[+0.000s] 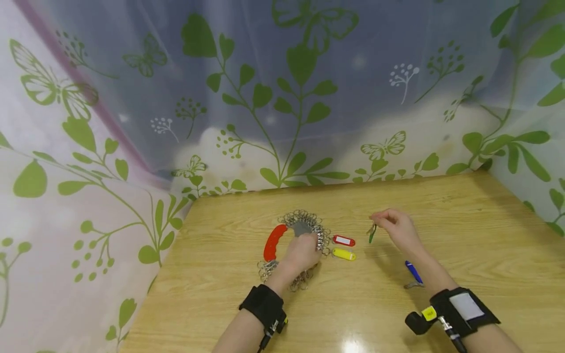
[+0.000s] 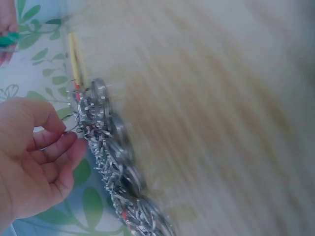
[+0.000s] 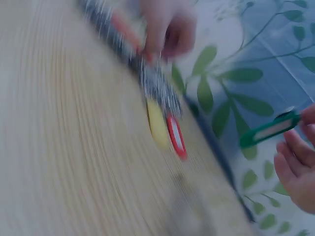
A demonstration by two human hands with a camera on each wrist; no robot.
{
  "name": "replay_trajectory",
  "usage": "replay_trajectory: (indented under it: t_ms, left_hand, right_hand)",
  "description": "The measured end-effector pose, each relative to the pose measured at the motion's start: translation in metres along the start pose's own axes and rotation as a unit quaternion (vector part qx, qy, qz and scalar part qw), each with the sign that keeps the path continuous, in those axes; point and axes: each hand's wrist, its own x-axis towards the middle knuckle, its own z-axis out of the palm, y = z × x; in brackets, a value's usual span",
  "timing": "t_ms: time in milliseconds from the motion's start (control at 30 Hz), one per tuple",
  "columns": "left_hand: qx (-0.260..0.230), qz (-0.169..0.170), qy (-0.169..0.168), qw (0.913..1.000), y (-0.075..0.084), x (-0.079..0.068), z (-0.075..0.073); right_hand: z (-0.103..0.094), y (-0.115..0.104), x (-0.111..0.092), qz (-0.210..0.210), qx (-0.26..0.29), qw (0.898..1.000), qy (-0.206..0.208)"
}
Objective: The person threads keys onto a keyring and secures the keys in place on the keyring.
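Note:
My left hand [image 1: 304, 252] is over a large key holder with a red handle [image 1: 273, 243] and a grey plate [image 1: 301, 227]. Many small metal rings [image 1: 304, 215] hang around its edge. In the left wrist view, thumb and fingers pinch one thin ring [image 2: 72, 121] at the side of the bunch [image 2: 101, 130]. Off to the right and raised above the table, my right hand [image 1: 397, 228] pinches a green key tag [image 3: 268, 132] by its end. A small metal key [image 1: 371, 230] seems to hang beside that tag.
A red key tag [image 1: 343, 240] and a yellow key tag [image 1: 344, 254] lie at the holder's right side. Partly behind the right forearm is a blue key tag [image 1: 413, 271] with a key [image 1: 414, 284]. The wooden table [image 1: 212, 294] meets a leaf-patterned curtain [image 1: 247, 147].

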Motion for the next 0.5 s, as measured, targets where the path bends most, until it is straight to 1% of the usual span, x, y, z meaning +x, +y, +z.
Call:
replay_trajectory:
  t_ms: [33, 67, 100, 133, 167, 200, 267, 300, 367, 433, 500]
  left_hand:
    - [0.017, 0.006, 0.009, 0.9998, 0.000, 0.000, 0.001]
    - [0.031, 0.010, 0.016, 0.9993, 0.000, -0.001, 0.002]
    - [0.044, 0.013, 0.023, 0.9987, 0.000, -0.001, 0.003]
    - [0.055, 0.016, 0.029, 0.9980, 0.000, -0.001, 0.004]
    - [0.060, 0.017, 0.033, 0.9975, 0.000, -0.001, 0.004]
    - [0.063, 0.017, 0.035, 0.9972, 0.000, 0.000, 0.004]
    - [0.060, 0.017, 0.032, 0.9976, 0.001, 0.000, 0.004]
    - [0.054, 0.015, 0.027, 0.9980, 0.002, 0.000, 0.003]
    - [0.038, 0.008, 0.006, 0.9992, 0.003, 0.000, 0.002]
    - [0.020, 0.000, -0.017, 0.9997, 0.005, -0.001, 0.000]
    - [0.007, -0.007, -0.031, 0.9995, 0.006, -0.001, -0.002]
  right_hand:
    - [0.004, -0.001, -0.001, 0.021, 0.079, 0.997, -0.008]
    - [0.007, -0.001, -0.001, 0.039, 0.142, 0.989, -0.022]
    - [0.010, -0.001, -0.002, 0.057, 0.187, 0.980, -0.036]
    - [0.014, -0.001, -0.002, 0.076, 0.212, 0.973, -0.050]
    - [0.018, -0.001, -0.002, 0.092, 0.217, 0.970, -0.065]
    - [0.021, 0.000, -0.003, 0.103, 0.196, 0.972, -0.081]
    - [0.028, 0.001, -0.004, 0.117, 0.128, 0.978, -0.114]
    - [0.032, 0.002, -0.005, 0.121, 0.096, 0.980, -0.128]
    - [0.038, 0.005, -0.006, 0.116, 0.048, 0.980, -0.154]
    - [0.043, 0.007, -0.007, 0.109, 0.022, 0.979, -0.170]
    - [0.047, 0.007, -0.006, 0.104, 0.009, 0.980, -0.172]
